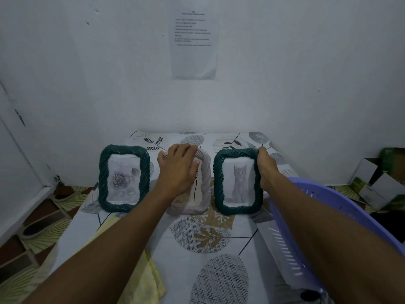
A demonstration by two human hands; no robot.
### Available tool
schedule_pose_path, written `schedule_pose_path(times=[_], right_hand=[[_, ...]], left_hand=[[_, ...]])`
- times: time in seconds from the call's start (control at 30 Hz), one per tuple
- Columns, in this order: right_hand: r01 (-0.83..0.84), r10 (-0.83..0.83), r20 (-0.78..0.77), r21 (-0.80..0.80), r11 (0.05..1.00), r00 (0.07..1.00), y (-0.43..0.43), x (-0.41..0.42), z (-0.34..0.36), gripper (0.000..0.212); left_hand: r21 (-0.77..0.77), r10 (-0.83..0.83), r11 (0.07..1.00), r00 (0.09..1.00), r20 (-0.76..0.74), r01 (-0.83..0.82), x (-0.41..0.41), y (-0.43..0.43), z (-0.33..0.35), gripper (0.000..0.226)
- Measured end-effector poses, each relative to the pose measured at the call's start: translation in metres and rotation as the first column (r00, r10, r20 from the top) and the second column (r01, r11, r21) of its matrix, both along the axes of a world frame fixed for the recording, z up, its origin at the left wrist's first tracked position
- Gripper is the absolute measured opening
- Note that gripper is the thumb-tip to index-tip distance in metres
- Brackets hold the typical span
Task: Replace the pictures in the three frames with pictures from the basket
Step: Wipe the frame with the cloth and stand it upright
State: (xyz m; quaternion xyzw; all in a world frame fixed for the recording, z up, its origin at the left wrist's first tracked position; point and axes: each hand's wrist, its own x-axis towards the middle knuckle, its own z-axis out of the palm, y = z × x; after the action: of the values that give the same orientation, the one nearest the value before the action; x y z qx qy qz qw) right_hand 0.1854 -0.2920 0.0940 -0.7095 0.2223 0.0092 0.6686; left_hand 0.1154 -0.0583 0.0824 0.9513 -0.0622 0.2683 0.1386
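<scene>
Three woven frames stand in a row on the patterned worktop [197, 249]. The left hand [178, 170] lies spread over the pale middle frame [202, 183], its grip wrapping the top edge. The right hand [266, 167] is clenched on the cat frame [219, 178] at its 1 o'clock corner. The rose frame [104, 172] stands untouched at 9 o'clock; the purple basket [328, 216] sits at 4 o'clock.
</scene>
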Motion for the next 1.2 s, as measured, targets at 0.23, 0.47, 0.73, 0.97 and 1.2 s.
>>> schedule_pose_path(times=[0.23,0.47,0.73,0.97,1.2], right_hand=[[0.061,-0.05,0.127,-0.083,0.995,0.991,0.003,-0.005,0.008,0.032],[0.116,0.013,0.343,-0.353,0.928,0.939,0.014,-0.017,0.01,0.017],[0.226,0.539,0.587,-0.775,0.591,0.604,0.046,-0.09,-0.019,0.02],[-0.097,0.739,0.227,-0.925,0.368,0.634,0.046,-0.153,-0.098,0.022],[-0.131,0.748,0.161,-0.94,0.315,0.644,0.048,-0.178,-0.121,0.032]], left_hand=[[-0.103,0.066,0.992,0.997,-0.033,-0.069,0.004,0.003,0.001,0.047],[-0.207,0.061,0.976,0.997,-0.051,-0.07,0.003,0.011,-0.002,0.05],[0.118,0.016,0.993,1.0,-0.013,-0.015,-0.044,0.008,-0.035,0.058],[0.053,0.043,0.998,0.987,-0.155,-0.036,-0.118,0.015,-0.091,0.034],[0.053,0.051,0.998,0.977,-0.206,-0.041,-0.126,0.028,-0.114,0.05]])
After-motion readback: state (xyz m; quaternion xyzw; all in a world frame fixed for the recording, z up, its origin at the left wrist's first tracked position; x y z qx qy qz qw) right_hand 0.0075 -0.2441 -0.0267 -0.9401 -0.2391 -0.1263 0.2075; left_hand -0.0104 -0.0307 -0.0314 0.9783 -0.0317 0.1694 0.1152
